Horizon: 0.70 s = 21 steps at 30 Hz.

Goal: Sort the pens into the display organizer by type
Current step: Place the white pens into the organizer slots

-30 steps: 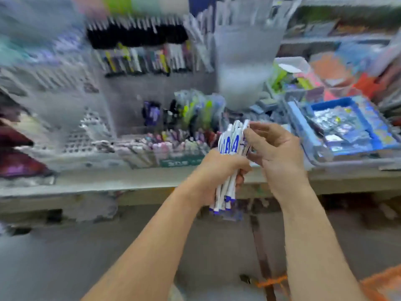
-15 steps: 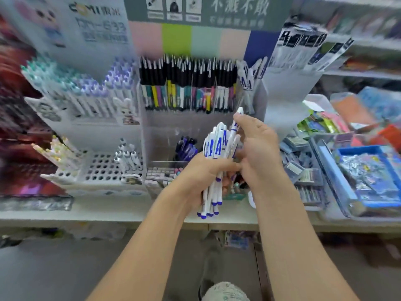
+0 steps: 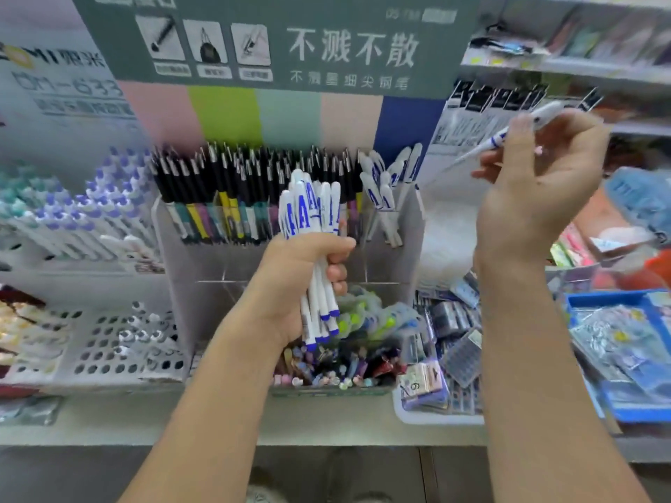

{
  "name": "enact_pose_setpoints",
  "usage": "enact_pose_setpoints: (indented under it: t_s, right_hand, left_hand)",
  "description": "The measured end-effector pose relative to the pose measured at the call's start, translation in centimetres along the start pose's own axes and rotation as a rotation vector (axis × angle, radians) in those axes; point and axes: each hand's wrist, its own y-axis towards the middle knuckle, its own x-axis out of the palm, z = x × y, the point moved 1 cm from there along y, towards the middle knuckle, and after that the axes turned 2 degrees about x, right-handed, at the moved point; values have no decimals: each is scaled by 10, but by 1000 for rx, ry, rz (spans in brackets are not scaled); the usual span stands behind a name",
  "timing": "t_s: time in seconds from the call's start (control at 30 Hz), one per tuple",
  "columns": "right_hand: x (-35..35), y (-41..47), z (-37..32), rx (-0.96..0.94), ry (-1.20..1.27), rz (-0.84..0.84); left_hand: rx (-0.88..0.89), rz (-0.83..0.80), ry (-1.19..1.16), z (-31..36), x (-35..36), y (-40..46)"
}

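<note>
Nearest the camera: left hand [image 3: 301,281] curled round a bundle of white pens [image 3: 319,255] with blue lettering, held roughly upright, blue tips down, low and centre in front of the display organizer [image 3: 203,270]. Right hand [image 3: 537,183] raised higher and off to the right, pinching a single white pen [image 3: 508,137] between thumb and fingers; long axis tilted, cap end up-right, tip pointing down-left. Beyond and between the hands: matching white-and-blue pens [image 3: 385,197] standing loosely in the right-end compartment of the organizer's upper tier, leaning at mixed angles, just beside the packed row of black-capped pens [image 3: 254,190]. Target compartment down and to the left of the single pen, roughly along the line of its tip; right hand nearer to it than the left, which sat lower with the bundle. Judged: next move a short down-left carry, pen swung closer to upright, tip first into that compartment. Risk judged: catching the leaning pens already there. Farther left: purple-capped pens [image 3: 90,208] in another rack, not involved.
</note>
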Motion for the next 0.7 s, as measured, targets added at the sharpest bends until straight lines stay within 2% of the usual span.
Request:
enact_pose_setpoints:
  t_s: [0.1,0.2,0.27,0.37,0.5,0.7]
  right_hand:
    - [13,1,17,-73,-241,-165]
    - [26,-7,35,15,-531,-410]
    - [25,-13,42,40,-645,-449]
    - [23,-15,45,95,-669,-411]
    - [28,-9,40,96,-710,-463]
    - [19,-12,40,320,-573,-474]
  left_hand:
    - [24,16,52,4,1,10]
    - [31,7,85,2,2,13]
    - [34,2,101,-1,0,12]
    - [45,0,130,-1,-2,15]
    - [61,-11,214,2,-2,21]
    - [56,-54,214,8,1,19]
